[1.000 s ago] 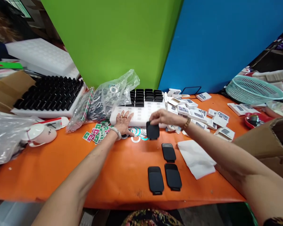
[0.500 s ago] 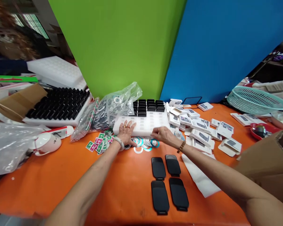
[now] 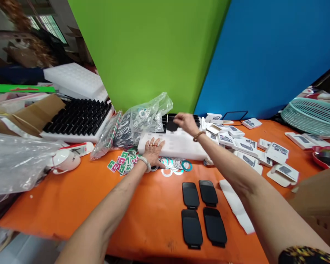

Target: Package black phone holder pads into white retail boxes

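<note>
My left hand (image 3: 153, 152) lies with spread fingers on the front edge of a white foam tray (image 3: 178, 145). My right hand (image 3: 186, 123) is over the tray's far rows, its fingers pinched on a flat black plate (image 3: 171, 125). Part of that plate is hidden by the fingers. More black pieces (image 3: 164, 124) stand in the slots at the back of the tray. Just in front of the tray lie round blue-and-white stickers (image 3: 186, 165). Several flat black plates with rounded corners (image 3: 191, 229) lie on the orange table (image 3: 154, 212) nearer to me.
Small white boxes (image 3: 247, 147) are heaped on the right, beside a brown carton (image 3: 319, 205) and a light-blue basket (image 3: 309, 116). Green and pink stickers (image 3: 122, 161), a clear plastic bag (image 3: 143, 117), a white mug (image 3: 66, 160) and another loaded foam tray (image 3: 68, 137) are leftward.
My right hand has moved from the tray's front edge up to its far rows and now pinches a black plate. My left hand stays on the tray. The view has shifted slightly.
</note>
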The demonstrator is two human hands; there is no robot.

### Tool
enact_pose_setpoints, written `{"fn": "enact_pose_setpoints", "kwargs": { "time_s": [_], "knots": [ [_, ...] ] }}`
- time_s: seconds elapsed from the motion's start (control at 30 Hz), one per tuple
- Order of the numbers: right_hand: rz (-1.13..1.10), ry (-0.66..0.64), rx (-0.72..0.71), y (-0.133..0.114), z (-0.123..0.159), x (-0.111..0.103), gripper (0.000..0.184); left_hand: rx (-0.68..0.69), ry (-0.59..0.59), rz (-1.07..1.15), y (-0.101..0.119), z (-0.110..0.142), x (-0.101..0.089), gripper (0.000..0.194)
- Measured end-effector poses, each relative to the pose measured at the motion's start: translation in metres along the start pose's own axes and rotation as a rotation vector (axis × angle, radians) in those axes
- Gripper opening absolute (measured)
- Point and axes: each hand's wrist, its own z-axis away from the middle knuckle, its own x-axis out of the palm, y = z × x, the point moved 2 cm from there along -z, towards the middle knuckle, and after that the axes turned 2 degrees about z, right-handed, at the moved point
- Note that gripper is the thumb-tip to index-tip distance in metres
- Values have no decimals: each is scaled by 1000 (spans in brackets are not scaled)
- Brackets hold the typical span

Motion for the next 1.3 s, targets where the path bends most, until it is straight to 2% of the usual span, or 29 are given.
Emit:
{"fn": "enact_pose_setpoints", "kwargs": {
  "time_s": [0.07,0.1,0.13,0.2,0.3,0.37,0.43,0.57,0.63,0.7,0.77,0.83,0.87,0.9,1.0,1.07,1.2,1.3],
  "knots": [
    [-177,40,-37,-9,14,-23,25,3,-10,-1,1,-1,-1,130],
    [-310,-33,-57,-15,27,-29,25,5,-14,-2,2,-1,-1,130],
    [-420,-166,-57,-22,45,-29,25,7,-17,-3,2,-1,-1,130],
    [-565,-480,-28,-36,93,-16,22,2,-16,-4,3,0,-2,128],
    [-667,-784,78,-49,172,21,17,1,-18,-1,4,1,-4,127],
    [-653,-850,157,-52,212,43,13,4,-28,-1,5,2,-5,129],
    [-592,-889,175,-55,239,56,8,1,-39,-2,6,2,-6,130],
    [-394,-939,96,-59,259,59,7,-12,-36,-2,6,3,-7,129],
    [-299,-850,19,-60,252,54,13,-16,-24,-3,6,4,-7,129],
    [-219,-691,-46,-57,227,46,15,-18,-17,-1,5,5,-7,129],
    [-139,-512,-66,-51,184,36,19,-14,-20,10,4,5,-7,128],
    [-46,-315,-57,-42,129,24,26,-7,-15,21,3,5,-7,128],
    [11,-186,-48,-38,101,19,24,-4,-10,25,2,5,-6,128],
    [79,-122,-36,-35,74,17,21,-3,-4,28,2,5,-6,128],
    [117,-114,-31,-28,11,25,18,3,11,33,0,4,-3,130],
    [120,-161,-51,-28,-11,40,16,7,20,33,-1,5,-2,129],
    [121,-200,-77,-35,-23,67,13,14,22,32,0,6,-3,126],
    [94,-152,-64,-40,-18,65,16,6,13,19,1,5,-4,125]
  ]
}}
